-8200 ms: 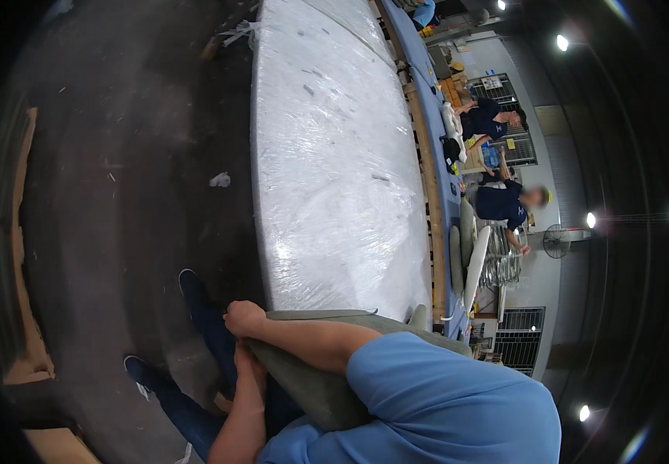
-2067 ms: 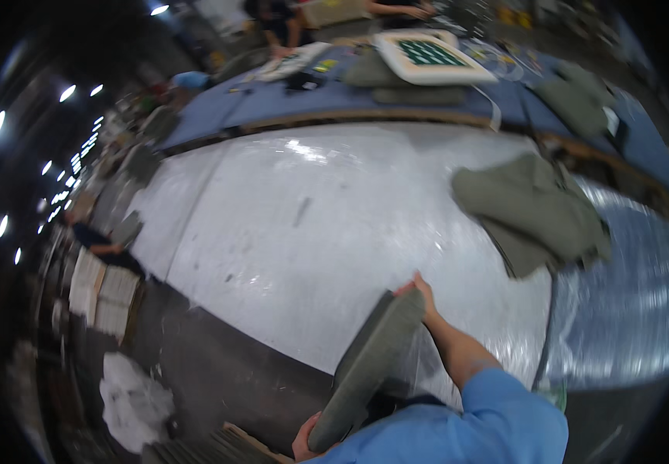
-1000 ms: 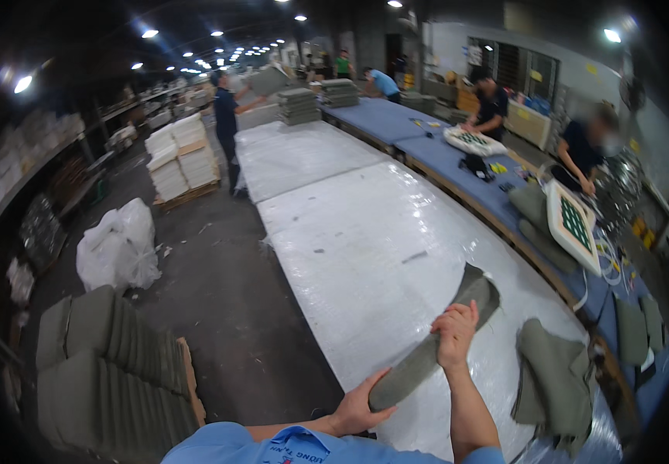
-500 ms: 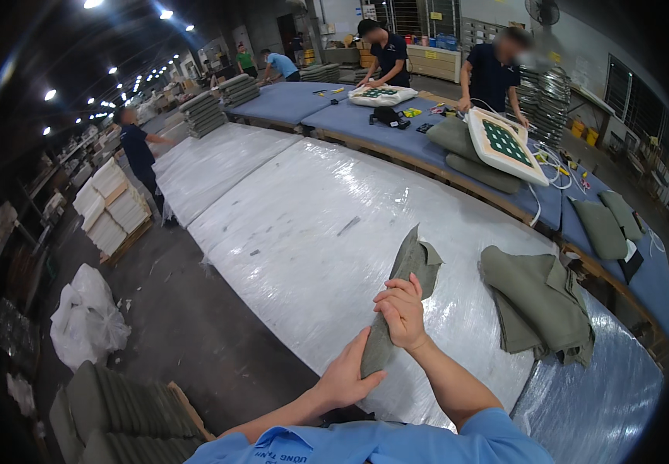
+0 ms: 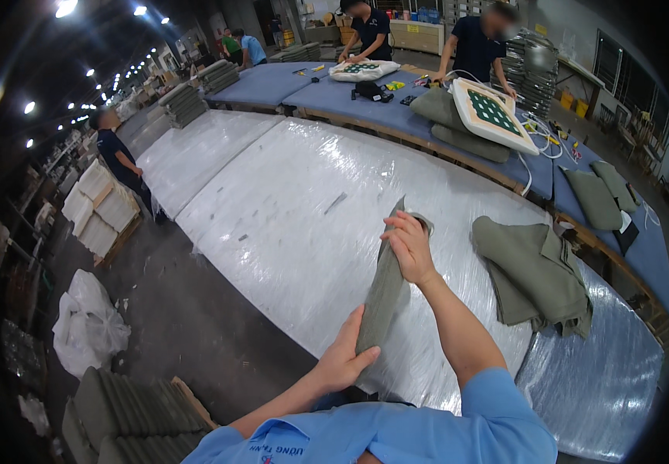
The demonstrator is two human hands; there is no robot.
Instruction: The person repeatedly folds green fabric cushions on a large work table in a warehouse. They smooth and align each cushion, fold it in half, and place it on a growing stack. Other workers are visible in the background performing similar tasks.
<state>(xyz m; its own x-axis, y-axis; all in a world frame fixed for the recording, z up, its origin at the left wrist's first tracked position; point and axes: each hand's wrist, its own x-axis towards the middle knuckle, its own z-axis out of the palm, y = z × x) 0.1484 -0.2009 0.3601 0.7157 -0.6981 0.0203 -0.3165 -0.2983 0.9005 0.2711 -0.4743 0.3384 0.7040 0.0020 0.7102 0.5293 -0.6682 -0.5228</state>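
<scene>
Between my hands is a long, narrow strip of folded grey-green fabric (image 5: 383,298), slanting up and away from me over the plastic-wrapped table (image 5: 288,209). My left hand (image 5: 347,354) grips its near end, thumb on one side and fingers on the other. Near the far end, my right hand (image 5: 409,246) is closed over the fabric, and a pointed tip sticks out beyond it. To the right a loose heap of the same grey-green cloth (image 5: 532,271) lies on the plastic, touched by neither hand.
Beyond my table, blue-covered tables (image 5: 326,104) hold white-edged cushion pieces (image 5: 493,116), tools and green cushions (image 5: 593,199). Two people work there; another person (image 5: 120,158) stands at the far left. Stacked green cushions (image 5: 129,410) and a white plastic bag (image 5: 89,325) are on the left.
My right hand has slid up along the fabric, away from my left hand, so more of the strip shows between them. The person at the far left has lowered an arm.
</scene>
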